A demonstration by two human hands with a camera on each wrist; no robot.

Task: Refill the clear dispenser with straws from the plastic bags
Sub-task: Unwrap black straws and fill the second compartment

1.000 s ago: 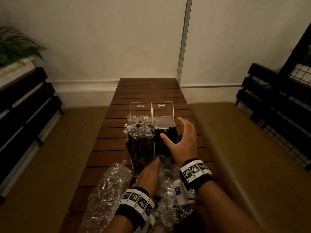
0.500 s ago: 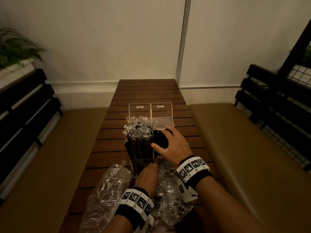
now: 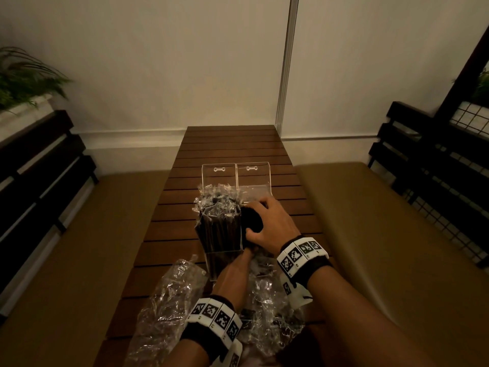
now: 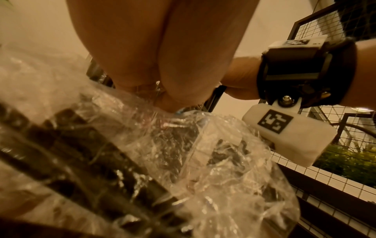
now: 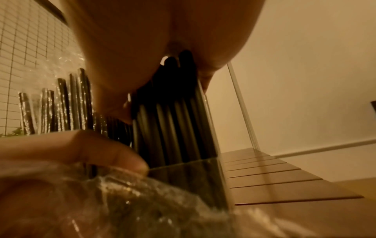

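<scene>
Black straws [image 3: 251, 221] stand upright in the right compartment of the clear dispenser [image 3: 252, 178] on the table [image 3: 232, 144], directly beneath the right hand [image 3: 272, 223], its grip curled over their tops (wrapped straws [image 3: 217, 207] fill the left compartment). Left hand [image 3: 235, 276] rests at the dispenser's near base over a plastic bag [image 3: 264, 300]; its grip cannot be told. Seating them likely means pressing straight down.

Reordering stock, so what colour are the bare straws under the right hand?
Black, with no pattern; the straws show best in the right wrist view.
</scene>
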